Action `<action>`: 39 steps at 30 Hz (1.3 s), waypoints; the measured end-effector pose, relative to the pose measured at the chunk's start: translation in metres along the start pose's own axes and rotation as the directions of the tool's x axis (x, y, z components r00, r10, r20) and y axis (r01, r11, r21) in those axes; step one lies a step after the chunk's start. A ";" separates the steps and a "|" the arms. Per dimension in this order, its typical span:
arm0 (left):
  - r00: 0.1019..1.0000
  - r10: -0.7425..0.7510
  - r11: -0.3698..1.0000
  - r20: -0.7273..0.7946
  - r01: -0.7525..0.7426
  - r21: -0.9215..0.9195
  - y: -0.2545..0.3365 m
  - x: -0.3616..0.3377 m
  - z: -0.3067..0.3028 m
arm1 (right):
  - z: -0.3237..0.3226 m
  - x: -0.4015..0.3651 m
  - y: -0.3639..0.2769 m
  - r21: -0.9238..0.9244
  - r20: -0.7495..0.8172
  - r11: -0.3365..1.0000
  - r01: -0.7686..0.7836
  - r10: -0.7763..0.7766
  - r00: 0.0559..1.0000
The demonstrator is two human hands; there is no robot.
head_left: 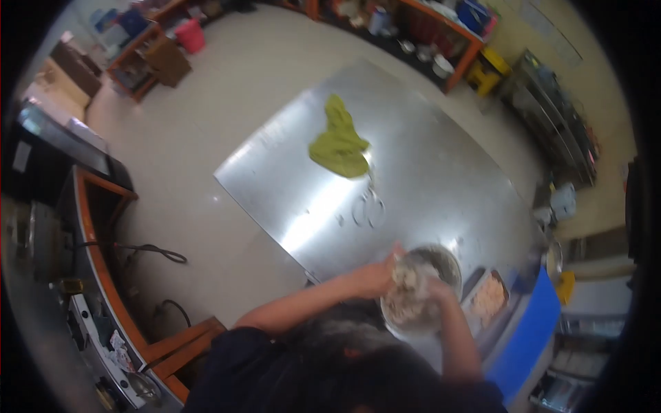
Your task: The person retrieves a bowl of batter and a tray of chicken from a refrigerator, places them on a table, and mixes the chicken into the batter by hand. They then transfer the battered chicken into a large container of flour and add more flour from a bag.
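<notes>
A round metal bowl (pixel 456 265) stands at the near edge of the steel table, with a pale, wet, lumpy mixture (pixel 406 306) in it. My left hand (pixel 381 275) is at the bowl's left rim, its fingers closed around a pale dough-like lump (pixel 404 277). Inside the right part of the bowl is my right hand (pixel 435 290), smeared by motion and coated with pale stuff, so its fingers cannot be made out. Just right of the bowl lies a tray (pixel 508 297) holding an orange-pink food (pixel 489 296).
On the steel table (pixel 427 158) lie a crumpled yellow-green cloth (pixel 339 148) and scissors-like metal loops (pixel 368 210). A blue sheet (pixel 533 330) covers the right side. A wooden-framed counter (pixel 93 241) stands at left, and shelves with pots (pixel 423 51) at the back.
</notes>
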State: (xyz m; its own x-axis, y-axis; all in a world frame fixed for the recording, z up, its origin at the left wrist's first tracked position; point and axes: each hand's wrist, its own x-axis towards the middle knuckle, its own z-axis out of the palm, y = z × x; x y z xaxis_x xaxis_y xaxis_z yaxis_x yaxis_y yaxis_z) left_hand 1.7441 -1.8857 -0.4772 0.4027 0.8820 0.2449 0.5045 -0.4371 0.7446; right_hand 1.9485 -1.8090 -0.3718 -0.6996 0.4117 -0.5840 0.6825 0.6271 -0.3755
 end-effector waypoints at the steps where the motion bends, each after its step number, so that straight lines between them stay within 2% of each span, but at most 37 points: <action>1: 1.000 -0.024 0.998 0.017 0.025 -0.060 0.012 0.002 0.007 | 0.023 0.010 -0.001 -0.035 -0.071 0.997 -0.066 0.064 0.995; 2: 0.998 -0.049 0.992 0.034 0.053 -0.118 0.024 0.004 0.013 | 0.065 0.025 -0.003 -0.064 -0.192 0.982 -0.179 0.164 0.968; 4: 0.977 -0.174 0.954 0.124 0.198 -0.226 0.049 0.005 -0.038 | 0.132 0.056 -0.007 -0.121 -0.486 0.920 -0.373 0.272 0.831; 6: 0.928 -0.301 0.883 0.220 0.358 -0.302 0.077 0.012 -0.083 | 0.141 0.060 0.021 -0.220 -0.458 0.938 -0.269 0.144 0.877; 7: 0.909 -0.336 0.858 0.245 0.403 -0.318 0.087 0.016 -0.096 | 0.098 0.058 0.032 0.044 -0.255 0.991 -0.130 0.137 0.957; 8: 0.930 -0.293 0.893 0.223 0.349 -0.283 0.089 0.011 -0.089 | 0.056 0.039 0.020 -0.009 -0.041 0.987 -0.160 0.160 0.986; 9: 0.949 -0.248 0.926 0.197 0.291 -0.240 0.085 0.008 -0.086 | 0.016 0.019 0.003 -0.067 0.170 0.983 -0.170 0.179 0.969; 10: 0.967 -0.205 0.954 0.150 0.232 -0.188 0.080 0.012 -0.087 | -0.006 -0.001 -0.006 0.053 0.034 0.990 -0.131 0.129 0.991; 11: 0.923 -0.276 0.932 0.269 0.325 -0.160 0.083 0.014 -0.093 | -0.017 -0.022 -0.021 0.171 -0.099 0.983 -0.070 0.088 0.991; 12: 0.930 -0.278 0.926 0.239 0.326 -0.190 0.086 0.012 -0.092 | -0.032 -0.036 -0.054 -0.053 -0.054 0.992 -0.111 0.108 0.993; 13: 0.938 -0.279 0.921 0.207 0.322 -0.217 0.088 0.011 -0.090 | -0.028 -0.043 -0.068 -0.153 -0.052 0.982 -0.112 0.105 0.993; 15: 0.935 -0.293 0.920 0.199 0.333 -0.206 0.088 0.013 -0.089 | 0.022 -0.037 -0.063 -0.240 -0.148 0.963 -0.120 0.085 0.985; 17: 0.911 -0.335 0.917 0.240 0.374 -0.139 0.087 0.015 -0.085 | 0.077 -0.017 -0.038 -0.264 -0.319 0.959 -0.104 0.015 0.948; 18: 0.915 -0.328 0.913 0.236 0.371 -0.169 0.087 0.014 -0.084 | 0.091 -0.007 -0.026 -0.247 -0.360 0.965 -0.088 -0.006 0.933; 19: 0.920 -0.317 0.911 0.232 0.364 -0.196 0.087 0.014 -0.088 | 0.090 0.004 -0.012 -0.201 -0.348 0.977 -0.074 -0.001 0.937; 22: 0.920 -0.313 0.907 0.236 0.363 -0.212 0.087 0.016 -0.089 | 0.042 0.033 0.019 -0.050 -0.100 0.976 -0.214 0.208 0.973; 23: 0.916 -0.322 0.905 0.240 0.372 -0.204 0.085 0.015 -0.091 | 0.033 0.022 0.026 0.198 -0.136 0.953 -0.229 0.258 0.956; 25: 0.908 -0.353 0.885 0.225 0.402 -0.234 0.087 0.013 -0.095 | -0.010 -0.009 -0.006 0.290 -0.207 0.954 -0.071 0.135 0.969; 26: 0.902 -0.374 0.871 0.217 0.421 -0.251 0.090 0.011 -0.095 | -0.001 -0.024 -0.011 0.106 -0.052 0.988 -0.115 0.121 0.991; 28: 0.898 -0.379 0.863 0.223 0.430 -0.263 0.093 0.012 -0.092 | 0.019 -0.034 -0.021 -0.115 0.119 0.971 -0.212 0.225 0.967; 30: 0.891 -0.393 0.861 0.229 0.444 -0.250 0.092 0.017 -0.090 | 0.058 -0.014 -0.035 -0.183 0.143 0.907 -0.379 0.406 0.902; 31: 0.881 -0.413 0.855 0.232 0.462 -0.235 0.092 0.019 -0.089 | 0.093 -0.001 -0.017 -0.270 -0.250 0.885 -0.379 0.316 0.915; 32: 0.870 -0.429 0.849 0.242 0.480 -0.222 0.092 0.019 -0.087 | 0.120 0.009 -0.001 -0.340 -0.590 0.846 -0.411 0.149 0.793; 33: 0.889 -0.400 0.856 0.222 0.449 -0.256 0.092 0.019 -0.085 | 0.081 0.018 -0.005 0.079 -0.382 0.948 -0.309 0.315 0.869; 34: 0.907 -0.376 0.860 0.191 0.418 -0.293 0.090 0.019 -0.085 | 0.032 0.026 -0.011 0.496 -0.116 0.831 -0.252 0.351 0.929; 35: 0.922 -0.360 0.862 0.146 0.388 -0.326 0.089 0.017 -0.087 | 0.015 0.026 -0.009 0.513 -0.100 0.823 -0.243 0.339 0.935; 37: 0.885 -0.405 0.833 0.232 0.461 -0.306 0.093 0.018 -0.095 | -0.014 0.024 -0.011 0.547 -0.063 0.805 -0.230 0.313 0.948; 39: 0.860 -0.439 0.810 0.260 0.504 -0.299 0.093 0.022 -0.094 | -0.039 0.005 -0.045 0.426 -0.104 0.899 -0.104 0.163 0.981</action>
State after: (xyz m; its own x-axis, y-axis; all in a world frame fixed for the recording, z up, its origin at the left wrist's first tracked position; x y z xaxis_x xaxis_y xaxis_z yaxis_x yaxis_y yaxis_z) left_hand 1.7281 -1.8906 -0.3443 0.3236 0.9047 -0.2772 0.3831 0.1426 0.9126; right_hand 1.9055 -1.8095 -0.3299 -0.5971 0.5747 -0.5596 0.7764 0.2387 -0.5833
